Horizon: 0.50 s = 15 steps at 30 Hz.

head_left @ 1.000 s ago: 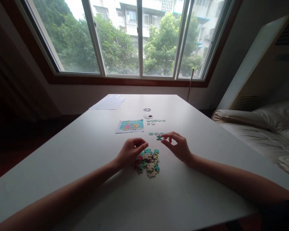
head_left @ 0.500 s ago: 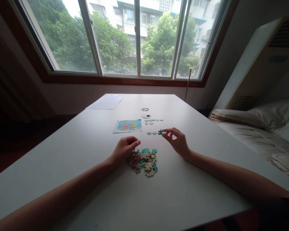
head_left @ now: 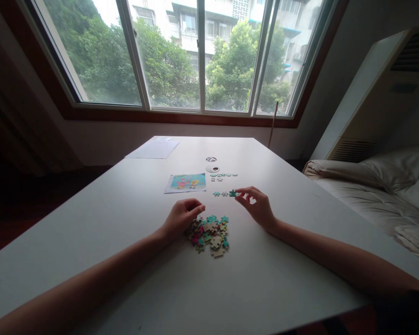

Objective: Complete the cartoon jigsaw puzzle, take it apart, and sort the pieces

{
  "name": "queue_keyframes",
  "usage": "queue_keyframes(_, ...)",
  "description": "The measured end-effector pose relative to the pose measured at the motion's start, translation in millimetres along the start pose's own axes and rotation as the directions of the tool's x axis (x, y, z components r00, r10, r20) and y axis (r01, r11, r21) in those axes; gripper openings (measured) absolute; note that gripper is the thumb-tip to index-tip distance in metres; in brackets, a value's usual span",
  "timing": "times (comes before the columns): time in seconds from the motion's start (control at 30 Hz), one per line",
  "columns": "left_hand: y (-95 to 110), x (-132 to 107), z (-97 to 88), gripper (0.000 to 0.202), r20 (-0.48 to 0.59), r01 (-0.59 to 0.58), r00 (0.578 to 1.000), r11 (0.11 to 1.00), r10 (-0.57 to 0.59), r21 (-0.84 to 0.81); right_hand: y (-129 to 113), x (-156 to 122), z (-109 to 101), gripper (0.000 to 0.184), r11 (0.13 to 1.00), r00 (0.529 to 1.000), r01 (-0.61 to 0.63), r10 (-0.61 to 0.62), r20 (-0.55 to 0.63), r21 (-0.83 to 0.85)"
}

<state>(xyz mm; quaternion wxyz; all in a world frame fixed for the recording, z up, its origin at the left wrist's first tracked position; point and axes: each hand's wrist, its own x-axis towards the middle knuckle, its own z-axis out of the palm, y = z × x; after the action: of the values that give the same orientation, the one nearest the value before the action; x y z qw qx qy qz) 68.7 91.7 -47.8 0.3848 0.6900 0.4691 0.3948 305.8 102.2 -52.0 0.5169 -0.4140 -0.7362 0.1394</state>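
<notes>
The right hand (head_left: pixel 257 208) is pinching a teal puzzle piece (head_left: pixel 233 193) between its fingers on the surface (head_left: pixel 265 279), at 1 o'clock from the puzzle pile (head_left: pixel 211 236), while the left hand (head_left: pixel 180 218) is resting with fingers curled closed against the pile's 10 o'clock edge.

A white table (head_left: pixel 125 223) carries a heap of loose jigsaw pieces (head_left: pixel 209 235) near its middle. At 12 o'clock from the heap lies a short row of teal pieces (head_left: pixel 220 193), its end piece (head_left: pixel 233 193) at the row's 3 o'clock. A colourful picture card (head_left: pixel 185 183) lies flat at 11 o'clock. Farther toward 12 come a longer line of teal pieces (head_left: pixel 225 175) and two small round discs (head_left: pixel 212 169). A white paper sheet (head_left: pixel 153 149) sits at the far edge, at 11 o'clock.
</notes>
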Motion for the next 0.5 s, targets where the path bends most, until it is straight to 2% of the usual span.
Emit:
queue_keyframes(0.3,-2,0,-3.8,0.027,-0.004,-0.011,1.000,1.000,0.011,0.007,-2,3,3,0.019,0.999,0.999,0.033,-0.032,0.026,-0.015)
queue_keyframes(0.4,-4,0,-6.3,0.028,-0.003,-0.032,0.999,0.999,0.033,0.028,6,20,-2,0.020,0.994,0.994,0.092,-0.088,0.070,-0.066)
queue_keyframes(0.5,-4,-1,-7.4,0.028,0.004,-0.044,0.999,0.998,0.044,0.046,26,50,-13,0.022,0.980,0.992,0.092,-0.074,0.106,-0.175)
